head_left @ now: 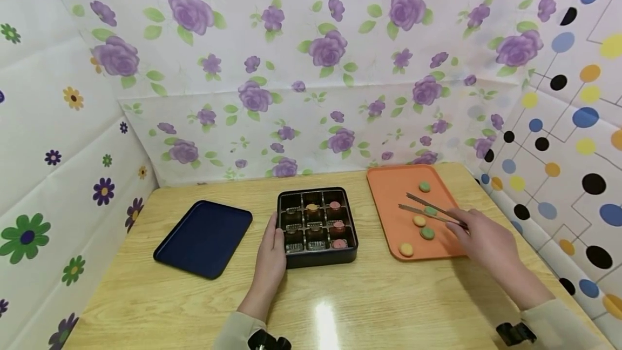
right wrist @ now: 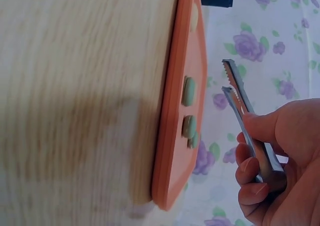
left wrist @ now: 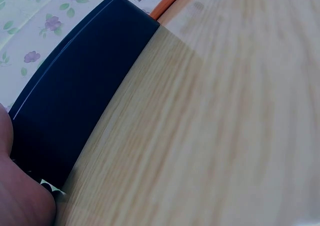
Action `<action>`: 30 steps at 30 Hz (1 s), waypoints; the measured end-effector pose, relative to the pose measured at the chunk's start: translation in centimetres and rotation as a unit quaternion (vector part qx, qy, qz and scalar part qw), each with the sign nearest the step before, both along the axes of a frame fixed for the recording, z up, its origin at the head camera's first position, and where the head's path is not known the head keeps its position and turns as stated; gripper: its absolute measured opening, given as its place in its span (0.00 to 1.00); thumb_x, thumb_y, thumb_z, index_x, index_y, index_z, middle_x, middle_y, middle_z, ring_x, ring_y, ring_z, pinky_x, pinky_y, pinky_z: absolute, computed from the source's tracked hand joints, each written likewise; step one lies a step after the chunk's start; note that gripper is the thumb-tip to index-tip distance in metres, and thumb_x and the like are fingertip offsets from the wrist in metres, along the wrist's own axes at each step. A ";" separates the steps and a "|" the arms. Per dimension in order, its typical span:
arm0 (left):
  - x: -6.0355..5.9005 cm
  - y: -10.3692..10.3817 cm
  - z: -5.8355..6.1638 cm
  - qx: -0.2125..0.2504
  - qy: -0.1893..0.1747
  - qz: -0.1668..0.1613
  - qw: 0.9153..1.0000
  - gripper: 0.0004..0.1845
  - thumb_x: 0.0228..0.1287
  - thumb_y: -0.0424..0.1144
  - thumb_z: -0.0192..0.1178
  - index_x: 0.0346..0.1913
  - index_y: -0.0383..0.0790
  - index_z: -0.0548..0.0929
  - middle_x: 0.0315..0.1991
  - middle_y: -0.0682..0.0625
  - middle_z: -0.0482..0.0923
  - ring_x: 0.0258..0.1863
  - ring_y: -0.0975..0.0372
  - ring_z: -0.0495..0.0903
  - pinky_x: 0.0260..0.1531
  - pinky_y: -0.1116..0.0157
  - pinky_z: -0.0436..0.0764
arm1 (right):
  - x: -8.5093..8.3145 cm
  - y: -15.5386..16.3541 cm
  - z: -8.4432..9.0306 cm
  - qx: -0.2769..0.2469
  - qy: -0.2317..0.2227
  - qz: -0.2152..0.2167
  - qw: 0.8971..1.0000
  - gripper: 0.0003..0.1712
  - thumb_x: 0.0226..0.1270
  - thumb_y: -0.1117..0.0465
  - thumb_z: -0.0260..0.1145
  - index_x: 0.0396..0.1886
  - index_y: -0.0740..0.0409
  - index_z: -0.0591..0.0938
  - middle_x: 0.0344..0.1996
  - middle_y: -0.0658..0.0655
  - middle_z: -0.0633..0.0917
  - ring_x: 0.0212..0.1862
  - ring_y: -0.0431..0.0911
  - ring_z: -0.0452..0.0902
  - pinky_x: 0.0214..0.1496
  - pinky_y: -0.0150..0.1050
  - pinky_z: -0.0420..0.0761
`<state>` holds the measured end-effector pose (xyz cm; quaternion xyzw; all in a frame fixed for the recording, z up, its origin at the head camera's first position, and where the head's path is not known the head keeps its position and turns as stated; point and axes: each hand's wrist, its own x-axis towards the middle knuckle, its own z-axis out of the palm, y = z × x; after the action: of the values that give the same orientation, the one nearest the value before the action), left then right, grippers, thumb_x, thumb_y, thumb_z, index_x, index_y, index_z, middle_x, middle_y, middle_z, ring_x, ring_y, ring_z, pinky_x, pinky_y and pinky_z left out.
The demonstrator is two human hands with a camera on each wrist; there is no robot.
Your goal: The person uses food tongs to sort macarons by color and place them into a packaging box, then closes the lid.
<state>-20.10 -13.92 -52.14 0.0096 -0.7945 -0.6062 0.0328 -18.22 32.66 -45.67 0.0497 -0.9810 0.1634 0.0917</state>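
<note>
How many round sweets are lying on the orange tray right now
5 on the orange tray: a green one at the back, a green one under the tongs, then yellow, green, and yellow nearest. None seem hidden.

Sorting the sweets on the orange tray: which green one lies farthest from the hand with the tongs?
The green sweet at the orange tray's far end, alone beyond the tongs' tips. The other two greens lie closer to the right hand.

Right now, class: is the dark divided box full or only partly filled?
Partly filled. The dark divided box shows one yellow and three pink sweets in four compartments; the rest look empty, showing only liners.
</note>
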 end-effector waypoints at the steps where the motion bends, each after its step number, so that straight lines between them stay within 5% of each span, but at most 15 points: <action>1: 0.0 0.0 0.0 0.000 0.001 0.001 1.000 0.31 0.96 0.46 0.37 0.93 0.50 0.49 0.91 0.48 0.46 0.88 0.46 0.47 0.84 0.38 0.53 | 0.0 0.1 -0.1 0.001 0.000 -0.001 1.000 0.25 0.87 0.49 0.67 0.70 0.60 0.85 0.45 0.64 0.87 0.23 0.44 0.72 0.21 0.43 0.69; 13: -0.1 0.1 0.2 0.010 0.003 0.000 1.000 0.31 0.96 0.44 0.37 0.92 0.48 0.49 0.91 0.47 0.46 0.89 0.47 0.46 0.84 0.38 0.53 | 0.6 1.7 -0.9 0.014 -0.011 -0.007 1.000 0.23 0.85 0.52 0.70 0.69 0.61 0.86 0.42 0.64 0.87 0.22 0.45 0.70 0.21 0.43 0.68; 20: 0.0 0.1 0.2 0.006 -0.004 0.003 1.000 0.31 0.96 0.45 0.37 0.92 0.49 0.49 0.91 0.48 0.46 0.89 0.47 0.47 0.84 0.38 0.53 | 0.8 2.6 -1.1 0.018 -0.016 -0.011 1.000 0.23 0.84 0.51 0.70 0.67 0.60 0.87 0.49 0.69 0.89 0.29 0.48 0.79 0.23 0.43 0.71; 24: 0.0 0.1 0.3 0.003 -0.003 0.003 1.000 0.31 0.96 0.46 0.37 0.92 0.49 0.49 0.91 0.48 0.46 0.89 0.47 0.47 0.84 0.38 0.53 | 1.0 3.0 -1.1 0.017 -0.028 -0.012 0.999 0.23 0.85 0.51 0.69 0.68 0.60 0.87 0.43 0.64 0.89 0.27 0.47 0.74 0.23 0.44 0.68; 30: 0.1 0.1 0.3 0.000 -0.002 0.004 1.000 0.31 0.96 0.46 0.36 0.92 0.49 0.49 0.91 0.48 0.46 0.88 0.47 0.48 0.84 0.39 0.53 | 1.2 3.2 -1.3 0.025 -0.021 -0.005 0.999 0.20 0.83 0.53 0.72 0.65 0.58 0.89 0.46 0.64 0.91 0.31 0.47 0.79 0.25 0.44 0.71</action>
<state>-20.04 -13.81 -51.80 0.0137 -0.7948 -0.6058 0.0339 -17.06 35.90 -47.00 0.0440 -0.9867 0.1393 0.0705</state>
